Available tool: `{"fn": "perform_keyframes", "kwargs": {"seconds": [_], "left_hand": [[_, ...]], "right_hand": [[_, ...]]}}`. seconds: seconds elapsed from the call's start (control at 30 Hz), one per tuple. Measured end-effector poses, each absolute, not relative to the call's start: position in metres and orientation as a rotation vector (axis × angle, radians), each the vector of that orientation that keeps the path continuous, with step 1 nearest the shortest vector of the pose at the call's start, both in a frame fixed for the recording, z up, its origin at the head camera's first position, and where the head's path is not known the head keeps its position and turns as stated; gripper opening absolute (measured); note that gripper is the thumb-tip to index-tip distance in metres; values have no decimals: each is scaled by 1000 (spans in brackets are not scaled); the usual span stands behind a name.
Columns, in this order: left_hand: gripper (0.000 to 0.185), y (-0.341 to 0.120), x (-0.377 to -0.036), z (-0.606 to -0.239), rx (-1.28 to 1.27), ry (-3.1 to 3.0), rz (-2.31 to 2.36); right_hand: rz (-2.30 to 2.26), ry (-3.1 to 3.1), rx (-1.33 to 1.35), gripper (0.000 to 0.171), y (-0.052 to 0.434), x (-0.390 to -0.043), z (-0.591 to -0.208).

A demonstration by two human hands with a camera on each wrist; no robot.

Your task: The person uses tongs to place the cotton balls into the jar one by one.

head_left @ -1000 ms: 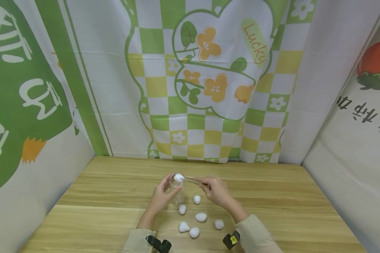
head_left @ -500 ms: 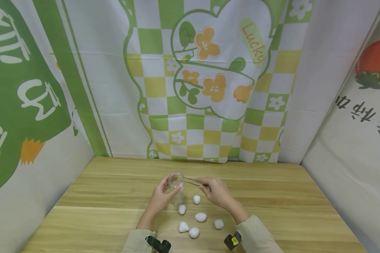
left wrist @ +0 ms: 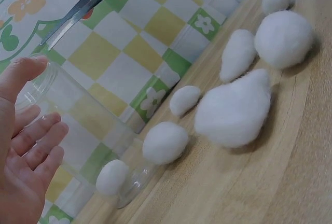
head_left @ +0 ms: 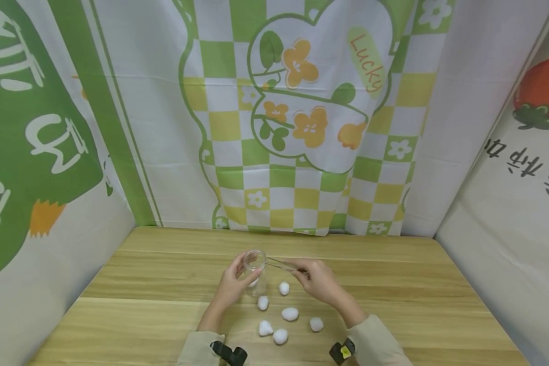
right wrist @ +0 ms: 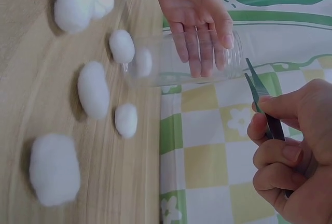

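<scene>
We see the left hand [head_left: 232, 285] curled round a clear jar [head_left: 255, 272] that stands upright on the wooden table [head_left: 137, 300], its fingers wrapped about the glass wall. One cotton ball [left wrist: 111, 177] lies at the bottom inside the jar. The right hand [head_left: 317, 279] pinches metal tweezers [head_left: 279, 263] between thumb and fingers; the tips stand slightly apart, just beside the jar's mouth, and carry nothing. On the table near the jar's foot we count six loose cotton balls [head_left: 290, 313], each apart from the next; the closest [head_left: 263, 303] lies just beside the jar's base. Behind the table hangs a green-and-yellow checked cloth [head_left: 297, 127] printed with flowers.
</scene>
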State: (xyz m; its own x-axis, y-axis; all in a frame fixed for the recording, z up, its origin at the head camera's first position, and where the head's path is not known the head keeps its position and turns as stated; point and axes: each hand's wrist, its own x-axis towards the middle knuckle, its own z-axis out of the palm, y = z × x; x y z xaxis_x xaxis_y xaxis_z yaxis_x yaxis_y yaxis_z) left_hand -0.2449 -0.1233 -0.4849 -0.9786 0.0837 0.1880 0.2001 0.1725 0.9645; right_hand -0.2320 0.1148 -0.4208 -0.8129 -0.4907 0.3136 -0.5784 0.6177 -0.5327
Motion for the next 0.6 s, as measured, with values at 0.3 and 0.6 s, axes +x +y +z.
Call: {"fn": "perform_keyframes", "kwargs": {"seconds": [0.3,0.6], "left_hand": [[61,-124,-245,-484,-269,-2339,-1936],[62,-123,-245,-485,-288,-2342,-1917]], "right_hand": [[984,-2696,942,30,122,-232,-427],[1011,-2704,939,30,128,-231,-430]]}}
